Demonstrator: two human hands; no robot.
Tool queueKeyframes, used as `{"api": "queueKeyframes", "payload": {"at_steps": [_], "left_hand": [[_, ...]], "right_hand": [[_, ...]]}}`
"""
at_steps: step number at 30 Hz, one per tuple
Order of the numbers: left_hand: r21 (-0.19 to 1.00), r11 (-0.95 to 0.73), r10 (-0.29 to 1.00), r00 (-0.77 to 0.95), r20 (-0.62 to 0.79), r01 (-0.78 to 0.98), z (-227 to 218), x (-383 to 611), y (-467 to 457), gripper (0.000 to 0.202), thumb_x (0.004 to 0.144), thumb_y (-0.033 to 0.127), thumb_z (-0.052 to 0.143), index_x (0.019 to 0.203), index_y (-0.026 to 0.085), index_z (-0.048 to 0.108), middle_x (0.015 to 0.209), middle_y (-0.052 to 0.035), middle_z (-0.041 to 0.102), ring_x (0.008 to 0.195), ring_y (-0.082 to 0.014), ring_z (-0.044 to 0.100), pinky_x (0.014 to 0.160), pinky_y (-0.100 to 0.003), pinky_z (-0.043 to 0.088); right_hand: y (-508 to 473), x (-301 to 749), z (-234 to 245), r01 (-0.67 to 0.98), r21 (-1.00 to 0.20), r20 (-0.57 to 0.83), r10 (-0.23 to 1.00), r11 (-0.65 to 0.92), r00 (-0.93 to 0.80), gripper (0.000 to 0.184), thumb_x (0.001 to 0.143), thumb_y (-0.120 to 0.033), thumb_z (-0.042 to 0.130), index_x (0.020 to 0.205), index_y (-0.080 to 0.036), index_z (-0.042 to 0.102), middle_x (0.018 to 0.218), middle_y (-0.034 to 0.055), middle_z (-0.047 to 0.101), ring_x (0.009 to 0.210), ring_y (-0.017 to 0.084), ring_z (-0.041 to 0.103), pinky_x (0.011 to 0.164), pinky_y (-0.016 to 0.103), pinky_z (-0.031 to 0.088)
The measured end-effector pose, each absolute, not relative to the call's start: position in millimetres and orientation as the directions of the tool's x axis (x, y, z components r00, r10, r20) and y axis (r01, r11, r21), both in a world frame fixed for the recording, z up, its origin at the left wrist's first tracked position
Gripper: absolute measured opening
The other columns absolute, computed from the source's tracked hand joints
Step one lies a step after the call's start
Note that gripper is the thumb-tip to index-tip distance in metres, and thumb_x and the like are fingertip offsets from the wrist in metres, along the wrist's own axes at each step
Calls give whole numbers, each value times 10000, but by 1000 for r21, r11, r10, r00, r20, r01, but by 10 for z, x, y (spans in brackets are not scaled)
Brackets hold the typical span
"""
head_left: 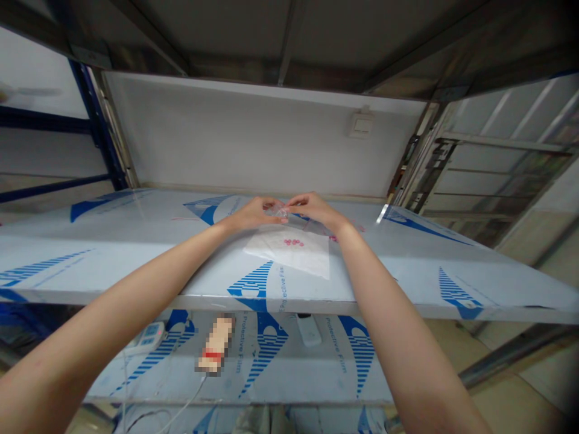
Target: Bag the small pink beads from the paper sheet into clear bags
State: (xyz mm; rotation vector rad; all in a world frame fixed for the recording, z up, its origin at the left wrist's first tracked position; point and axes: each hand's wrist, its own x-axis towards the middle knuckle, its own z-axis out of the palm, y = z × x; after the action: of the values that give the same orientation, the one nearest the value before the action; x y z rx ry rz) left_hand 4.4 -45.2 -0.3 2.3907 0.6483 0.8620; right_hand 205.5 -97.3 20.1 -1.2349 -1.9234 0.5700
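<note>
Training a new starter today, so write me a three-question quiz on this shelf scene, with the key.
1. Multiple choice: what do the left hand and right hand pinch between them? A) a small clear plastic bag B) a wall switch C) a pair of scissors
2. True or false: the small pink items lie on the white sheet.
3. Fill in the blank: the shelf is covered in blue-printed ____ film.

Key: 1 A; 2 true; 3 protective.
</note>
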Motion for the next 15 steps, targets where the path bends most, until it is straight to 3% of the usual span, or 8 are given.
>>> {"api": "queueKeyframes", "payload": {"at_steps": [5,9,12,15], "left_hand": [[655,-723,599,673,435,219,-12,47,-442,492,714,512,710,1067,169,695,1085,-89,721,1024,-245,649,948,-367,446],[673,-707,618,652,439,216,9,33,-447,455,708,483,716,1025,157,698,1095,-104,718,1027,-240,648,960,-374,446],[662,-711,626,640,446,235,15,22,-407,440,714,474,710,1025,163,696,1094,-102,717,1026,-233,647,964,-380,447],[655,-713,631,638,441,251,3,17,-348,460,704,486,714,1031,163,696,1088,-98,717,1030,-227,643,971,-377,444]], "right_hand": [[-975,2030,211,549,-721,382,904,422,-192,340,763,-461,671,889,-154,750,859,65,701,741,155,543,635,276,410],[-953,2127,230,564,-717,429,897,411,-108,272,766,-402,676,823,-142,733,789,59,679,671,134,516,605,270,390],[-945,2186,220,602,-723,249,941,337,-228,182,712,-329,727,793,-167,740,771,43,681,647,126,514,589,265,387],[-941,2170,195,655,-690,15,912,306,-410,166,646,-285,782,780,-189,762,785,32,705,675,131,545,642,270,418]]}}
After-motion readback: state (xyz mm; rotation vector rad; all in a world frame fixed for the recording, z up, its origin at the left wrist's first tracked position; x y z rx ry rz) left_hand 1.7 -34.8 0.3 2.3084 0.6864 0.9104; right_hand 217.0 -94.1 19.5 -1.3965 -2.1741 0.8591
